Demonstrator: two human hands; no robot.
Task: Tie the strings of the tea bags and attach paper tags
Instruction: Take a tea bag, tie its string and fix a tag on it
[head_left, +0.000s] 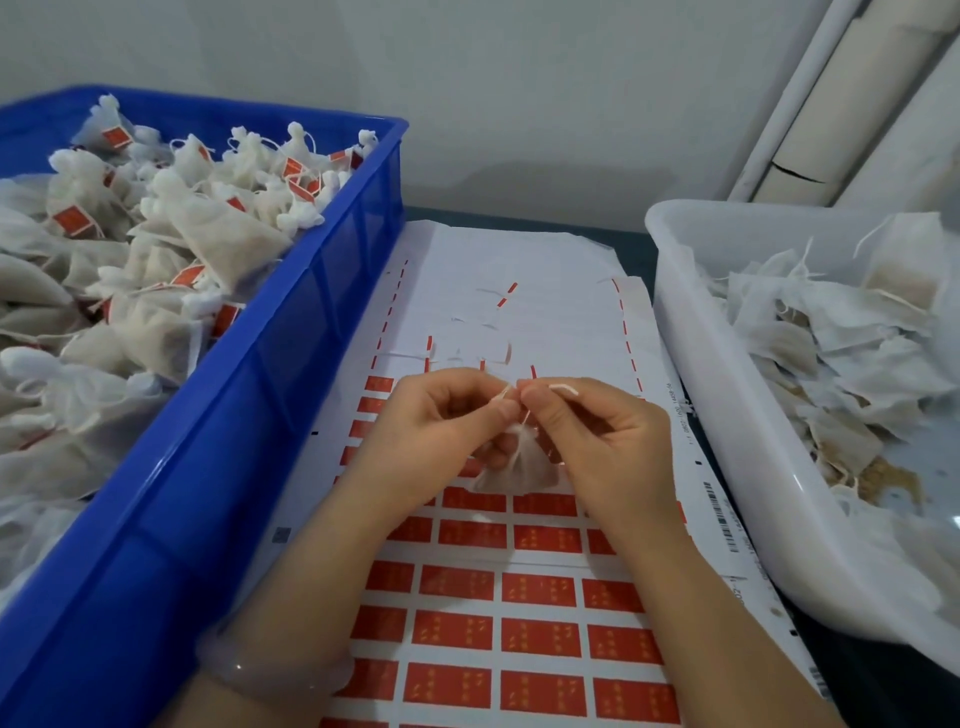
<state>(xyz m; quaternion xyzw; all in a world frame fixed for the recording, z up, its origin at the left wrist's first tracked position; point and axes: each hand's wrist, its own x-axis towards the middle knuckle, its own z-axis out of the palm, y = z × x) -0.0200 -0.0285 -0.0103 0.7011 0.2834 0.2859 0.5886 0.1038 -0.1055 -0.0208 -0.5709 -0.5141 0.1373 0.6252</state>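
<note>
Tea bag: a small white pouch hangs between the two hands, just above the tag sheet at the middle of the desk. It is probably held up so the neck stays gathered while the string is worked.

String: a thin white string runs up from the neck of the pouch to where the fingertips meet. A loose end lies over the right forefinger.

Left hand: the left hand has thumb and forefinger pinched on the string, with the other fingers curled underneath. It seems to anchor one end so a knot can be drawn against it.

Right hand: the right hand also pinches the string tip to tip with the left, its lower fingers curled beside the pouch. Whether they touch the pouch cannot be told.

Step, as judged: the tying is under way and no tag shows on this bag yet.

Tag sheet: the white sheet lies flat right under the hands. Its far rows are peeled bare and the red tags remain in the near rows, so the next tag is close to the fingers.

Blue crate: the blue crate on the left holds tied bags with red tags, most likely the finished pile, set within an easy drop of the left hand.

White tub: the white tub on the right holds flat untied bags with loose strings. It looks like the supply, near the right hand.

Bracelet: a pale bracelet sits on the left wrist, well clear of the string.
</note>
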